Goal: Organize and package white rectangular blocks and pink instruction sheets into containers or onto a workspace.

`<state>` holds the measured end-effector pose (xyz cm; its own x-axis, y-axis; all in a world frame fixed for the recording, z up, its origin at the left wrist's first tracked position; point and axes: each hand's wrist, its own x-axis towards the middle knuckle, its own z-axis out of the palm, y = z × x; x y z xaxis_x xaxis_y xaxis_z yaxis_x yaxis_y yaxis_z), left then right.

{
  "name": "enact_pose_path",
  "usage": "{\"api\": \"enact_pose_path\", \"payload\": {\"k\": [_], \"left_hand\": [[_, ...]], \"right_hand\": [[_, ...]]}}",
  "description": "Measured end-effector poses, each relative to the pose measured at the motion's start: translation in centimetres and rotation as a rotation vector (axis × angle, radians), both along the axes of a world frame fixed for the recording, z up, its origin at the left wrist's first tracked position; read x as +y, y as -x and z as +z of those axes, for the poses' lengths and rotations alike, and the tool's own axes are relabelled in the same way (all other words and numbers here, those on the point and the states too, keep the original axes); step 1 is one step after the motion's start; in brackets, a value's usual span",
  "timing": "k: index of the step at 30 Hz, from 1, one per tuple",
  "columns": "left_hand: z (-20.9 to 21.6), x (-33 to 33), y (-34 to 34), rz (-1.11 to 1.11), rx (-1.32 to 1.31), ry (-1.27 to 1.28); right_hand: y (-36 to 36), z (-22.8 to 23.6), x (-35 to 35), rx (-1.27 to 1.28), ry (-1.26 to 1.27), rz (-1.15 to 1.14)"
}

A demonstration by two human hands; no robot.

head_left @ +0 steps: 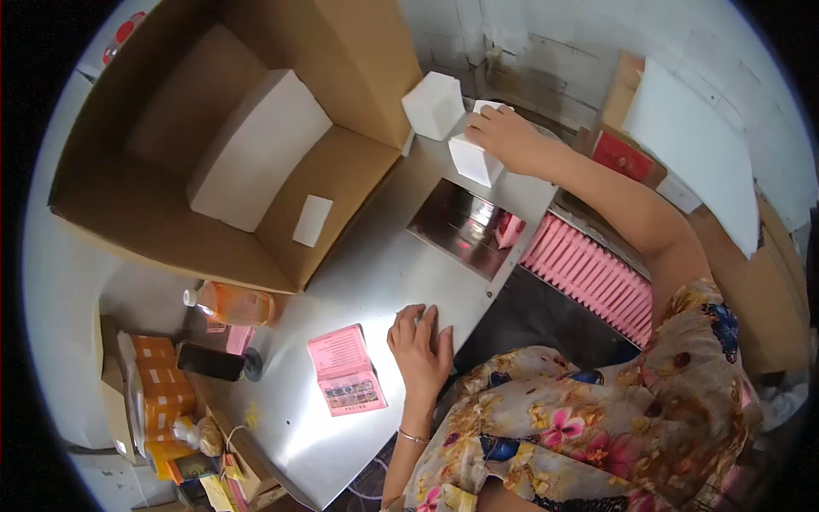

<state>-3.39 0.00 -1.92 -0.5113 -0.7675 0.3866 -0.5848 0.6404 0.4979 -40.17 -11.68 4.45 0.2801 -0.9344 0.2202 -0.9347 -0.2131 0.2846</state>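
My right hand (514,142) reaches to the far end of the metal table, its fingers curled over the top edge of a small white box (474,162). Another white box (433,106) stands just left of it, beside a big cardboard carton. My left hand (418,348) rests flat near the table's front edge, fingers apart, holding nothing. Left of that hand lies an open pink printed leaflet (346,371). Between my hands, a dark rectangular opening (465,226) in the tabletop has a bit of pink at its right end.
The large open carton (358,166) holds a white block of boxes (260,154) and a loose white piece (313,220). An orange drink bottle (235,303) and a phone (210,361) stand at left. A row of pink folded pieces (589,277) lies right of the table.
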Motion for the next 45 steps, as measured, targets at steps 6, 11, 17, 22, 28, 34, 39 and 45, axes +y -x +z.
{"api": "enact_pose_path", "payload": {"k": [6,11,17,22,28,34,39,45], "left_hand": [[-0.5,-0.4,-0.1,-0.033,-0.031,0.024],[-0.2,-0.3,0.3,-0.063,-0.044,0.039],[-0.3,-0.1,0.2,-0.067,-0.038,0.023],[-0.3,0.1,0.2,-0.068,-0.029,0.036],[-1.1,0.6,-0.8,-0.08,0.207,-0.218],[2.3,1.0,1.2,-0.301,0.829,-0.98],[-0.3,1.6,-0.9,0.029,0.699,-0.711],[-3.0,2.1,-3.2,0.317,0.779,-0.144]], "right_hand": [[0.1,0.1,6.9,-0.196,0.148,0.139],[-1.3,0.6,7.7,-0.452,0.121,0.002],[-0.7,-0.2,7.3,-0.558,0.147,0.017],[-1.0,0.3,7.7,-0.496,0.118,-0.004],[-3.1,2.8,8.0,-0.582,0.494,0.237],[-13.1,2.2,12.1,-0.941,-0.267,0.594],[-16.7,-1.3,11.9,-1.188,-0.55,0.414],[-19.7,-2.1,9.9,-0.756,-0.381,0.533]]}}
